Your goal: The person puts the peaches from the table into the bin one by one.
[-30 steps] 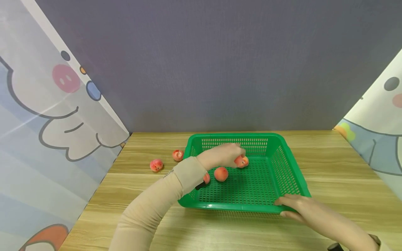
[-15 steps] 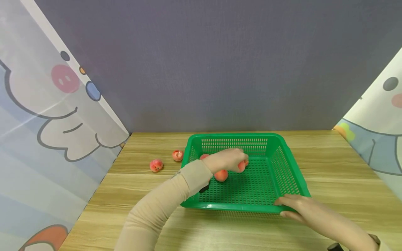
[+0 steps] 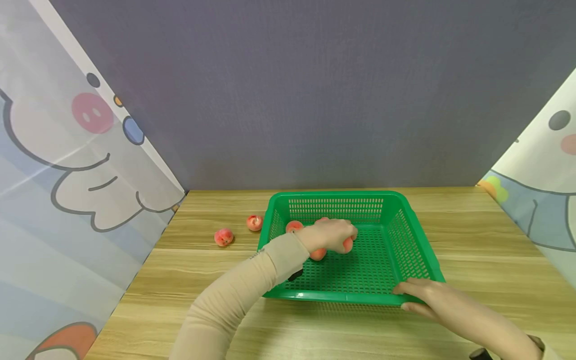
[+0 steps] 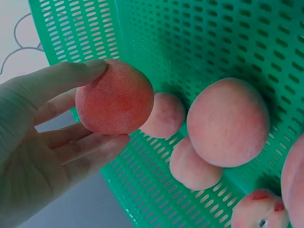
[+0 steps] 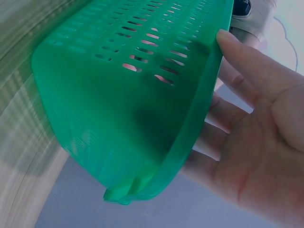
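Observation:
In the left wrist view my left hand [image 4: 52,123] pinches a red peach [image 4: 116,97] between thumb and fingers. It holds it inside the green plastic basket [image 3: 342,297], which has slotted walls. Several other peaches lie on the basket floor beside the hand, among them a large peach [image 4: 228,122] and a smaller peach [image 4: 195,166]. My left forearm partly hides them in the head view. At the basket's near right corner my right hand [image 3: 436,297] grips the rim, with its thumb outside and fingers over the edge.
Two peaches sit outside the basket on the wooden table [image 3: 180,280]: a red peach [image 3: 223,237] and a paler peach [image 3: 254,223] close to its left wall. Behind the table rises a grey panel [image 3: 315,100]. Cartoon-printed sheets flank both sides.
My left hand has shifted slightly right and nearer to me with a peach in its fingers. Peaches behind the forearm have come into view. The right hand and basket rim have hardly moved.

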The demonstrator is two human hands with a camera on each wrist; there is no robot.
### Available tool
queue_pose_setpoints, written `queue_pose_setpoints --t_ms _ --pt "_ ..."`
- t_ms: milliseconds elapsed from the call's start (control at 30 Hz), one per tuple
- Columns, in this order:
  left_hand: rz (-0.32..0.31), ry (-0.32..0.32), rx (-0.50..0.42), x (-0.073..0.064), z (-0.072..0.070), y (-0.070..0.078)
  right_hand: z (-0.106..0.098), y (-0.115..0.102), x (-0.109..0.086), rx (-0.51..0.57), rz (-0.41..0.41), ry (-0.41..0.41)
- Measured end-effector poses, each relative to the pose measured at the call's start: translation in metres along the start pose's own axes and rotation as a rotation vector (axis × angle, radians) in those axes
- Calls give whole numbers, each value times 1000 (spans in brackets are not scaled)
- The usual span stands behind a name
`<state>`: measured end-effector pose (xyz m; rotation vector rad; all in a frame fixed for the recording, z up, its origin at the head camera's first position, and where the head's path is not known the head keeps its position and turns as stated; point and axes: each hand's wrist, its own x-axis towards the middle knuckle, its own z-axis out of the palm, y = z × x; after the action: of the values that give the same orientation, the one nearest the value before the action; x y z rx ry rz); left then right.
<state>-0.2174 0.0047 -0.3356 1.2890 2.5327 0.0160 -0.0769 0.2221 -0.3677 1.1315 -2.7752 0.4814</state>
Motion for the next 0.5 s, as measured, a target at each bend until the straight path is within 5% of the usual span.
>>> queue_pose_setpoints --t_ms 500 --pt "6 -51 -49 8 19 -3 0 0 0 15 -19 11"
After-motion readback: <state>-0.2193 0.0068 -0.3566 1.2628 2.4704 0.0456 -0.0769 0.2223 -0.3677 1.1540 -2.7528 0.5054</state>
